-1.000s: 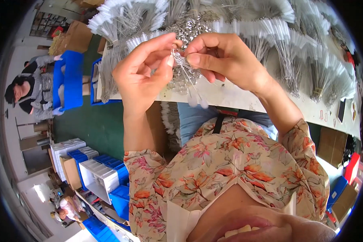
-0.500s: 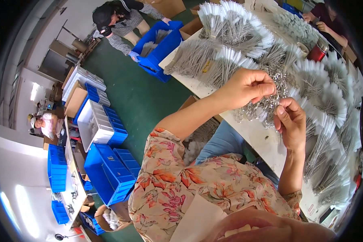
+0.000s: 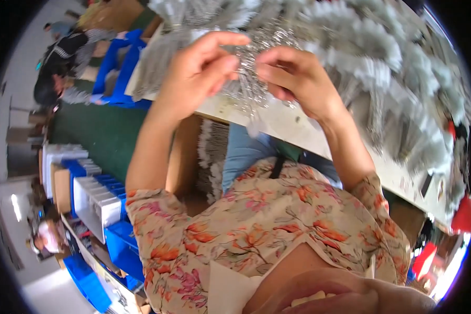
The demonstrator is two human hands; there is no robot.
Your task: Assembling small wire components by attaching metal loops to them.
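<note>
Both my hands are raised over the near edge of the work table, above a heap of shiny metal wire loops point(image 3: 252, 89). My left hand point(image 3: 196, 70) has its index finger stretched out and its thumb apart, with nothing visible between them. Facing it, my right hand point(image 3: 301, 76) is closed in a pinch, thumb against curled fingers; motion blur hides what it may hold. Around the heap lie bundles of thin wire brushes point(image 3: 374, 83) with whitish bristle ends. A small pale blurred piece point(image 3: 254, 127) shows at the table edge below the heap.
The white table point(image 3: 319, 133) runs off to the right under more brush bundles. Below its edge stands a cardboard box point(image 3: 183, 152) beside my leg. At far left a person point(image 3: 63, 68) bends near a blue crate point(image 3: 125, 68); white and blue crates point(image 3: 91, 201) stack nearer.
The view has swung, so the table sits further left and higher. My left hand's fingers have gone from a pinch to spread apart. My right hand stays pinched.
</note>
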